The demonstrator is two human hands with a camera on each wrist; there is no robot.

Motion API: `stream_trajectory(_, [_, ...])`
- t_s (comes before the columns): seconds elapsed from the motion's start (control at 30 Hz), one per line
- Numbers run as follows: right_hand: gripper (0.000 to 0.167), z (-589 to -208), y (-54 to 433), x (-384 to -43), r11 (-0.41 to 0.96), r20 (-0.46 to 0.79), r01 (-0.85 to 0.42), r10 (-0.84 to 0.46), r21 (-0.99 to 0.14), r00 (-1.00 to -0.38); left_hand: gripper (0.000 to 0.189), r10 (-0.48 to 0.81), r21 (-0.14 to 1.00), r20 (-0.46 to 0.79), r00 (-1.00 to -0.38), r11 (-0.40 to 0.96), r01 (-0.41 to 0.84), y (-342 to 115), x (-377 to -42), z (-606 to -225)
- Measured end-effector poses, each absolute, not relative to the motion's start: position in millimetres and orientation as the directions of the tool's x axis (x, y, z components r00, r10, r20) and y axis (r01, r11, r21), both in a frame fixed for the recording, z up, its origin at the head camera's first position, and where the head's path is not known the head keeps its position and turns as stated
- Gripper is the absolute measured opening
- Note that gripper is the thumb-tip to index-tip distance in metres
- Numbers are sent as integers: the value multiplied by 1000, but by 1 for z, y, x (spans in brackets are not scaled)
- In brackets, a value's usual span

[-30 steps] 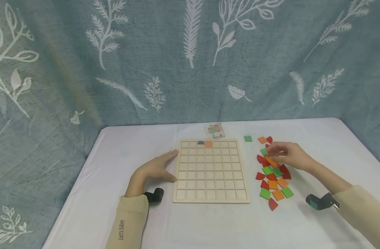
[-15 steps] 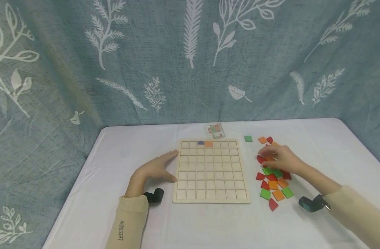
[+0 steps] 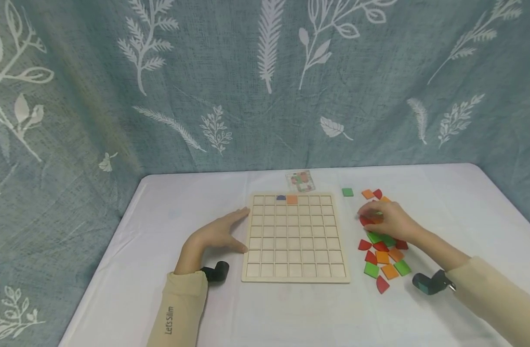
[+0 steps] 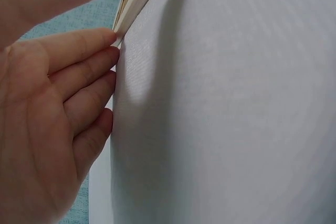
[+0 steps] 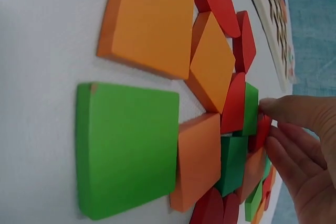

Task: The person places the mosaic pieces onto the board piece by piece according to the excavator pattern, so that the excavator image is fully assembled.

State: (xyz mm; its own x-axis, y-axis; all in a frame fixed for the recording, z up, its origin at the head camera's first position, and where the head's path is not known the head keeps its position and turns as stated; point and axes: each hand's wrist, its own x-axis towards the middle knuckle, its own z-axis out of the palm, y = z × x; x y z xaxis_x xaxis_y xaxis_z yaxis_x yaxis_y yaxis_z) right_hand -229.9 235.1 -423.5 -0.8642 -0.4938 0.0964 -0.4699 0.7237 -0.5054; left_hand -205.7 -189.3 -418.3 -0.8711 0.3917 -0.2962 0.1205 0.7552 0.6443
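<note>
A wooden grid board (image 3: pixel 296 280) lies flat on the table. A blue half-round tile (image 3: pixel 281 197) and an orange square tile (image 3: pixel 292 199) sit in its far row. My left hand (image 3: pixel 217 233) rests at the board's left edge, fingers stretched, index fingertip and thumb touching its side; the left wrist view shows the fingertips along the rim (image 4: pixel 137 11). My right hand (image 3: pixel 388 219) reaches over loose tiles right of the board. Its thumb and fingers bracket a red quarter-circle tile (image 3: pixel 365 220), and the right wrist view shows them pinching the red tile (image 5: pixel 261 132) among its neighbours.
Loose green, orange (image 3: pixel 390 272) and red (image 3: pixel 382 284) tiles crowd beside the board, some overlapping. One green square tile (image 3: pixel 348 192) lies apart behind them. A clear patterned card (image 3: pixel 300 181) lies beyond the board. A leaf-print curtain (image 3: pixel 247 86) hangs behind the table.
My right hand has moved left and slightly nearer, off the tiles further right and onto the red quarter-circle tile. The left hand keeps its place at the board's edge.
</note>
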Motion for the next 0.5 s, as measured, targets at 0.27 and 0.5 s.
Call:
stream_trajectory(0.27, [38,-424,231,-230,740,82,-442,-468,-507,-880,100,397,645,-295,-869,753,125,-189,-205,-418])
stream_trajectory(0.5, [38,-425,229,-230,736,80,-435,-465,-518,-882,100,389,644,-295,-873,756,119,-189,-205,-418])
